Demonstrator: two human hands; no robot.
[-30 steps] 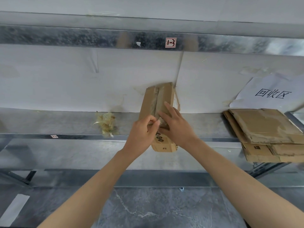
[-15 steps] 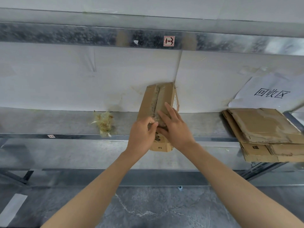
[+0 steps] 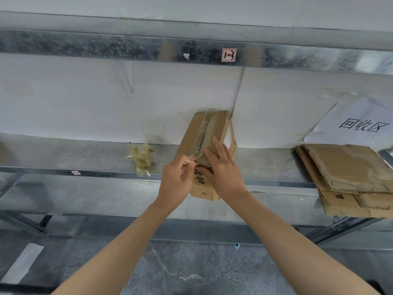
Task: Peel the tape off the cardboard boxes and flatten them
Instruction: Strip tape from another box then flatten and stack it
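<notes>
The left hand pinches a clear tape strip between thumb and curled fingers, just left of the right hand's fingertips. The right hand presses straight, spread fingers on the small cardboard box, which stands under both hands on the metal shelf.

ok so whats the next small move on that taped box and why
Probably pull the left hand back, peeling the tape along the seam of the cardboard box. It pinches a lifted tape end, the rest lies stuck on the seam, and the right hand rests flat on the box, bracing it.
</notes>
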